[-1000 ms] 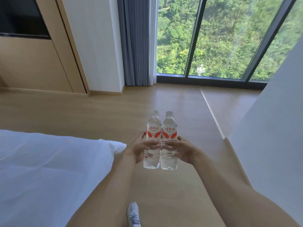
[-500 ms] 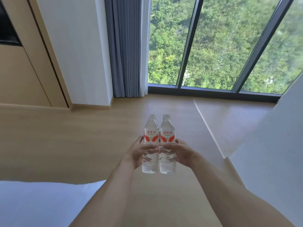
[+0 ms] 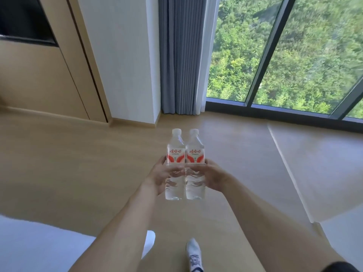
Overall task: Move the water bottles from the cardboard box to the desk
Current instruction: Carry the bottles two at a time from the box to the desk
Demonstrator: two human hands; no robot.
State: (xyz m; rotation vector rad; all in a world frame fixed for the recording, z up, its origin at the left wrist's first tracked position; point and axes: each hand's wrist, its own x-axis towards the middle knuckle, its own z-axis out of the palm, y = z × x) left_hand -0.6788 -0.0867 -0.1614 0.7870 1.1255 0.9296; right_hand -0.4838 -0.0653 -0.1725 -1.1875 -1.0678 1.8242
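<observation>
Two clear water bottles with white caps and red-and-white labels stand upright side by side in front of me, pressed together between my hands above the wooden floor. My left hand [image 3: 160, 176] grips the left bottle [image 3: 175, 163] around its middle. My right hand [image 3: 213, 177] grips the right bottle [image 3: 195, 163] the same way. Neither the cardboard box nor the desk is in view.
White bedding [image 3: 39, 248] fills the lower left. A white surface [image 3: 345, 238] juts in at the lower right. Ahead are a wood-panelled wall [image 3: 39, 79], a white pillar, a grey curtain [image 3: 180, 55] and a floor-to-ceiling window [image 3: 294, 55]. My shoe [image 3: 193, 254] is on the floor.
The view has swung left: the curtain and window slid right and the wood wall came into view. The bottles stay held together in both hands. My shoe is visible again.
</observation>
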